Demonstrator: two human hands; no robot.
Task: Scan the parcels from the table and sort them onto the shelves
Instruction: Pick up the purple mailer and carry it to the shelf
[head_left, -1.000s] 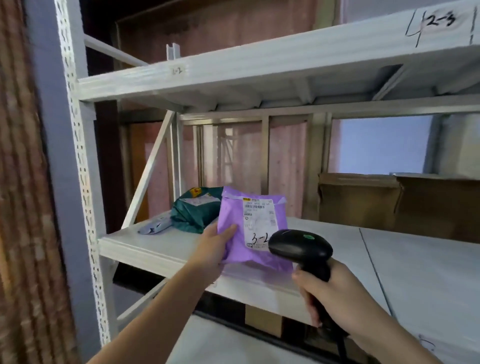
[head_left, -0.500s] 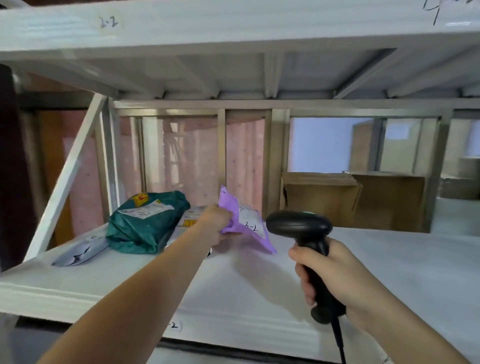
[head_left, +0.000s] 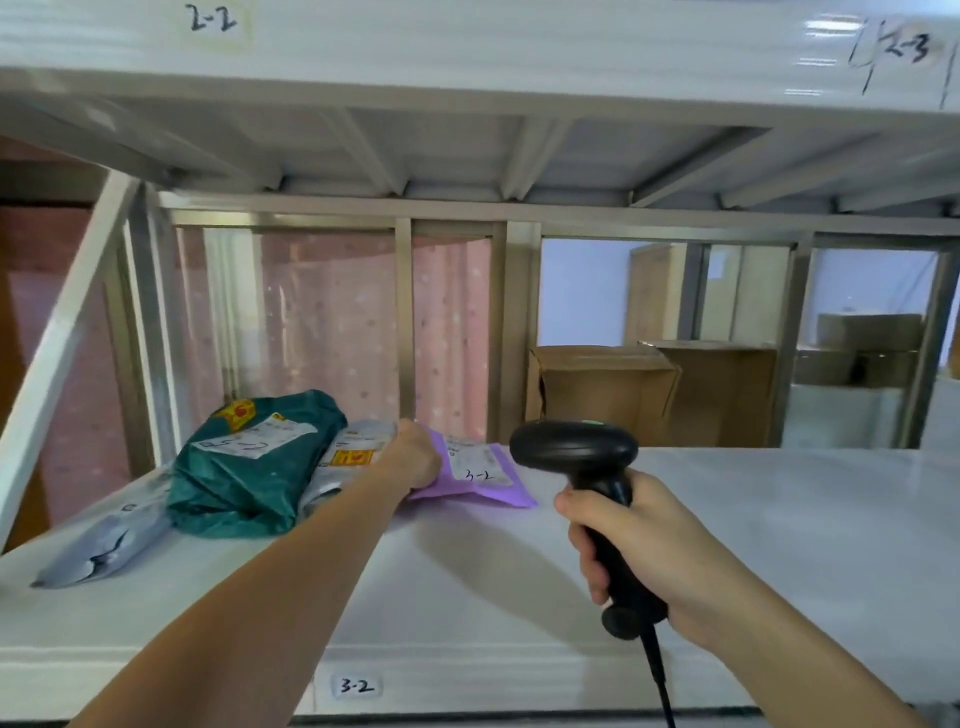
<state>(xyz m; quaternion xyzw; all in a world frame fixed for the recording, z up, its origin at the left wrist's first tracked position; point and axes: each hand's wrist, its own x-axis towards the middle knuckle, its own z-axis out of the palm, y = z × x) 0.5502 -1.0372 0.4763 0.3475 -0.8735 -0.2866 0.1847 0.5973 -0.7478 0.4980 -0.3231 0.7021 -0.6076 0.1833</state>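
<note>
Left hand (head_left: 413, 457): mine, fingers curled onto the near-left edge of the flat purple plastic mailer pouch (head_left: 475, 475), which lies on the white metal shelf (head_left: 467, 597) labelled 3-2, long axis running rightward from my hand. Just left of the pouch: grey mailer (head_left: 348, 457), then green mailer (head_left: 249, 467). Right hand (head_left: 639, 551): wrapped around the black handheld scanner (head_left: 587, 467), right of the pouch.

The soft purple plastic mailer parcel (head_left: 475, 475) has gone from upright at the white metal shelf (head_left: 727, 545) front edge to flat, deeper in, under the left hand (head_left: 415, 457).
</note>
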